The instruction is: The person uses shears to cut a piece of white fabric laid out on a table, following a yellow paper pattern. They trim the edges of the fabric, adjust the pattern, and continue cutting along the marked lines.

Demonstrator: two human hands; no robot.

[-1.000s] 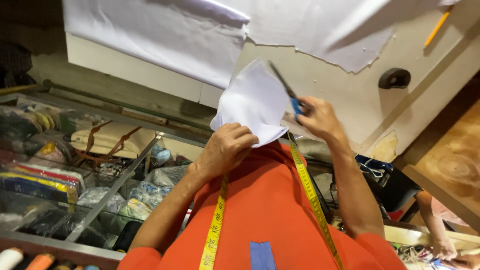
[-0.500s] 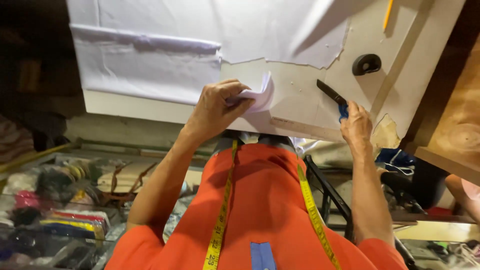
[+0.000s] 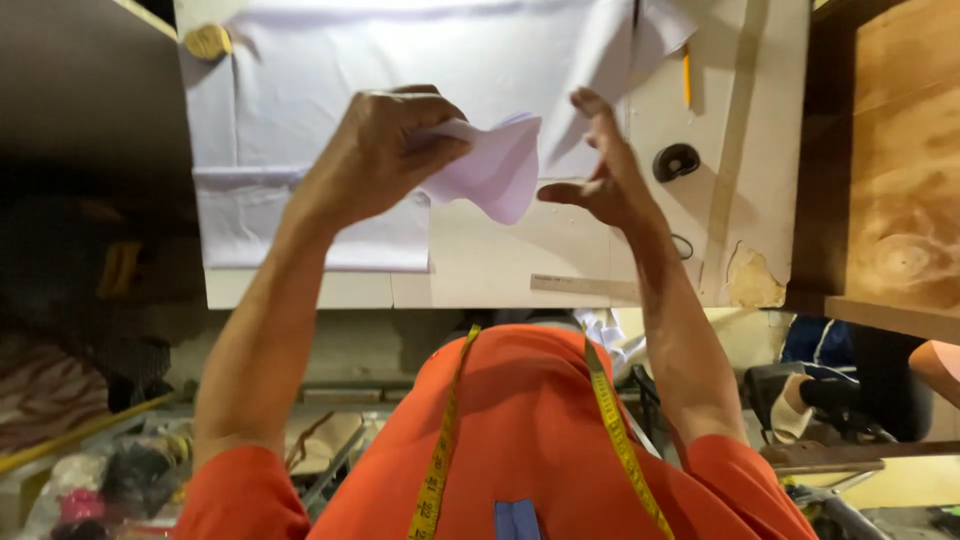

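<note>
Left hand [image 3: 375,150] grip pinches white fabric piece [image 3: 490,165]; right hand [image 3: 600,175] open.

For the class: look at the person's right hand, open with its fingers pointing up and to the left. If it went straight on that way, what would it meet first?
Most likely the small white fabric piece held in the left hand. The right hand is open beside it, fingertips close to its edge, though depth is hard to judge.

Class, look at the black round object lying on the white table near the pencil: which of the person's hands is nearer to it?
Right. The right hand hovers open just left of the black round object, not touching it. The left hand is farther left, pinching the white cloth piece.
</note>
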